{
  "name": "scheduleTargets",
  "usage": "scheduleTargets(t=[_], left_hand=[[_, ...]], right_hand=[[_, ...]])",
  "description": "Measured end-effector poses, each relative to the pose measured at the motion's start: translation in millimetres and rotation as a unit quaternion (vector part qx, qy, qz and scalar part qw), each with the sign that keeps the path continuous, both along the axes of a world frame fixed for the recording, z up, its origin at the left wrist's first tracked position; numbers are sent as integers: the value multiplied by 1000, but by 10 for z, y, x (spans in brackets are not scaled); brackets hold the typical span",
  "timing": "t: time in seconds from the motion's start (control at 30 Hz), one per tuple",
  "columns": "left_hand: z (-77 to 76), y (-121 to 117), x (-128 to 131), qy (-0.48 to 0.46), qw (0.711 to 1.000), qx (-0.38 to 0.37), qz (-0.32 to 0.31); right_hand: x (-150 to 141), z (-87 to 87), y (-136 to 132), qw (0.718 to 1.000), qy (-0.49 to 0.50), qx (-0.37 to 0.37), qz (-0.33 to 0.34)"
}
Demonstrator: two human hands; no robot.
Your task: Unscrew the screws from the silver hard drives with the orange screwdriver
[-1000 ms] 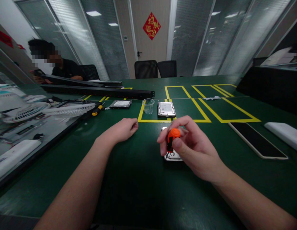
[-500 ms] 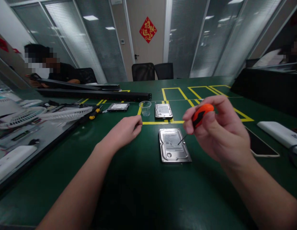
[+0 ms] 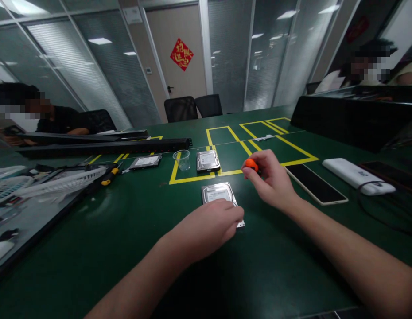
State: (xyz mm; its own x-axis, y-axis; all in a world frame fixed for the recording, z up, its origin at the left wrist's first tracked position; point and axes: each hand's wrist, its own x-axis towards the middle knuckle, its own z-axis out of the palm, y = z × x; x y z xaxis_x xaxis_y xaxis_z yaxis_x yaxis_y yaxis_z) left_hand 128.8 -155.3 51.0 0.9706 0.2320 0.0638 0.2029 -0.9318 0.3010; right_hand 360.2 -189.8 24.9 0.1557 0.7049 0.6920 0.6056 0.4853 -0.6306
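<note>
A silver hard drive lies flat on the green table in front of me, its near half covered by my left hand. The fingers of that hand are closed and bent down at the drive's right edge; whatever they pinch, if anything, is hidden. To the right of the drive, my right hand is wrapped round a screwdriver, of which the orange handle end shows. Its shaft is out of sight. Beyond them, a second hard drive and a clear plastic cup stand side by side.
On the left lie another hard drive, a yellow-and-black screwdriver and a tray of white parts. Long black bars stretch behind. A phone and a white power bank with a cable are rightward. People sit at both sides.
My left hand has moved from beside the cup onto the near hard drive. My right hand has drawn the screwdriver away from above that drive. The view has turned rightward.
</note>
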Motion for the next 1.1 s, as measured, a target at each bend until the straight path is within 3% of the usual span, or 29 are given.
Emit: scheduleTargets(t=[0.57,1.1], left_hand=[[-237,-62,170,14,999,38,-31],[-234,-101,150,13,999,44,-27]], right_hand=[[-11,38,-58,1000,-17,14,2],[-31,43,-90,999,-28,20,5]])
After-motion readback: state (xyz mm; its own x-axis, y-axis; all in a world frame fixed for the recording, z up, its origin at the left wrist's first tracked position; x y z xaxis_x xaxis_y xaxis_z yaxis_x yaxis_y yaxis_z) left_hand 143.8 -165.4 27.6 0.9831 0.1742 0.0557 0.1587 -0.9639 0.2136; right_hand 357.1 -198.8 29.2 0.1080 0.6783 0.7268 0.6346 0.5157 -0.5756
